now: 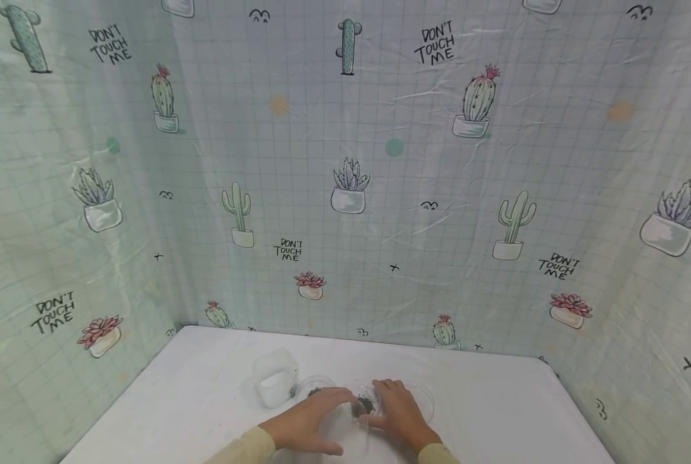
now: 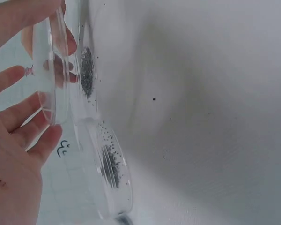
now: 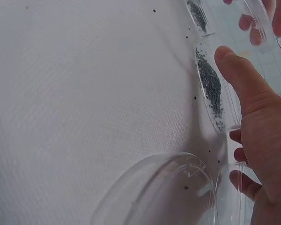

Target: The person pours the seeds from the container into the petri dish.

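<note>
My left hand [image 1: 307, 422] holds a clear round lid [image 2: 60, 101] by its rim, tilted up on edge, thumb on one side and fingers on the other. My right hand [image 1: 400, 412] grips a clear petri dish [image 3: 228, 101] with a pile of dark granules [image 1: 365, 405] in it; its thumb lies at the near rim and its fingers reach the far side. A second petri dish [image 2: 127, 187], also with dark granules, stands on the table to the left, behind the left hand in the head view.
A clear tub [image 1: 276, 380] with something white in it stands at the far left. An open clear dish [image 1: 429, 407] lies just right of the right hand. Loose dark specks dot the white table [image 1: 496, 412]. Cactus-printed curtains [image 1: 345, 232] enclose the table's back and sides.
</note>
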A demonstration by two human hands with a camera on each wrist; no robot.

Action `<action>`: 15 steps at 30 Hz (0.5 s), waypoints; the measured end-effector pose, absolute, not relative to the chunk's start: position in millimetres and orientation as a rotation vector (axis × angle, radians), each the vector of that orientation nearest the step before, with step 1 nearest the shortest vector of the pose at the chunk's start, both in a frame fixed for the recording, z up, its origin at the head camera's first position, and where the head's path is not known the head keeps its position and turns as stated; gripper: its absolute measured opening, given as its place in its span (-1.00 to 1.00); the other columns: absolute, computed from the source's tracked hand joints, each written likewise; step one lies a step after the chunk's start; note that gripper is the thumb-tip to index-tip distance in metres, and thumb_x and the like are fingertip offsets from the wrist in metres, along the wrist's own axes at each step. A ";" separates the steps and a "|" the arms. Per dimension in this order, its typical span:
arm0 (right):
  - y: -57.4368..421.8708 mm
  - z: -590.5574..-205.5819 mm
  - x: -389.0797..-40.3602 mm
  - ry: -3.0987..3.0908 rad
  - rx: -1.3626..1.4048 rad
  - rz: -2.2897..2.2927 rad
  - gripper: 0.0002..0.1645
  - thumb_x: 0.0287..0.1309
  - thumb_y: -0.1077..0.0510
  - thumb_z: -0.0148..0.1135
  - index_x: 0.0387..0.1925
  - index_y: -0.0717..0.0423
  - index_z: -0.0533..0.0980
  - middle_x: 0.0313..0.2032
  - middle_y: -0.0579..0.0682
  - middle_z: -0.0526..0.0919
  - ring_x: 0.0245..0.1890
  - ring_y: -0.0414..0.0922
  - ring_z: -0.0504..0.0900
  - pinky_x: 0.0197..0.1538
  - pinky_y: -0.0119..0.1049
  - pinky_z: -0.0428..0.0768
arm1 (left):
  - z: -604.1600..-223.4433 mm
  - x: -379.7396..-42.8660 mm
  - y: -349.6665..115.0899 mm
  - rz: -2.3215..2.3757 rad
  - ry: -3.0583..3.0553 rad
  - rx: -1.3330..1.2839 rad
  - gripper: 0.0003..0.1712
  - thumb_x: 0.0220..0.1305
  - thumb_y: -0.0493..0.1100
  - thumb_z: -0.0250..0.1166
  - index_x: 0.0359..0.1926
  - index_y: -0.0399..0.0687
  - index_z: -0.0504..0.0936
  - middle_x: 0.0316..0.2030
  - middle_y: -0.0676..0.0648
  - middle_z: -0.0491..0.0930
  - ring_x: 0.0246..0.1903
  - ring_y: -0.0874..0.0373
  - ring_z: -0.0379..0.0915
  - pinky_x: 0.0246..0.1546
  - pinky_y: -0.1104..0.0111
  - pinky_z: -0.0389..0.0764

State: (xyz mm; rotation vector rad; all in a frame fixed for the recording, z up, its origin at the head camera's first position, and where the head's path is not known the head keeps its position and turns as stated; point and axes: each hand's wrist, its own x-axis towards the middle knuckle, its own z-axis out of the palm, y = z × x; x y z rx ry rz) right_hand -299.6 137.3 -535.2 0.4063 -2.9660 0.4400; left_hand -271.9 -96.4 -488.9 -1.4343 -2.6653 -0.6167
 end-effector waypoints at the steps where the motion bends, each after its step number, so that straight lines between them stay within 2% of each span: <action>1: 137.8 -534.7 -299.0 -2.965 0.408 0.439 0.08 -0.34 -0.53 0.19 0.13 0.10 0.40 0.04 0.05 0.51 0.04 0.04 0.44 0.12 0.04 0.46 | -488.9 -272.9 -96.2 -0.609 -2.666 -1.403 -0.13 -0.02 0.20 0.33 0.30 0.16 0.19 0.27 0.07 0.27 0.27 0.08 0.19 0.21 0.11 0.38; 5: 138.9 -532.7 -297.4 -2.946 0.412 0.440 0.06 -0.34 -0.50 0.23 0.11 0.12 0.41 0.03 0.05 0.52 0.04 0.04 0.45 0.11 0.05 0.47 | -489.2 -276.4 -93.7 -0.593 -2.663 -1.329 -0.11 -0.02 0.18 0.33 0.31 0.09 0.18 0.27 -0.04 0.26 0.26 0.03 0.20 0.20 0.06 0.37; 15: 142.2 -531.6 -294.9 -2.912 0.385 0.513 0.03 -0.36 -0.45 0.30 0.13 0.07 0.39 0.05 0.03 0.50 0.06 0.02 0.43 0.13 0.04 0.47 | -491.8 -282.5 -85.7 -0.609 -2.756 -1.166 -0.13 -0.01 0.19 0.32 0.31 0.33 0.12 0.33 0.03 0.16 0.29 0.03 0.14 0.23 0.02 0.33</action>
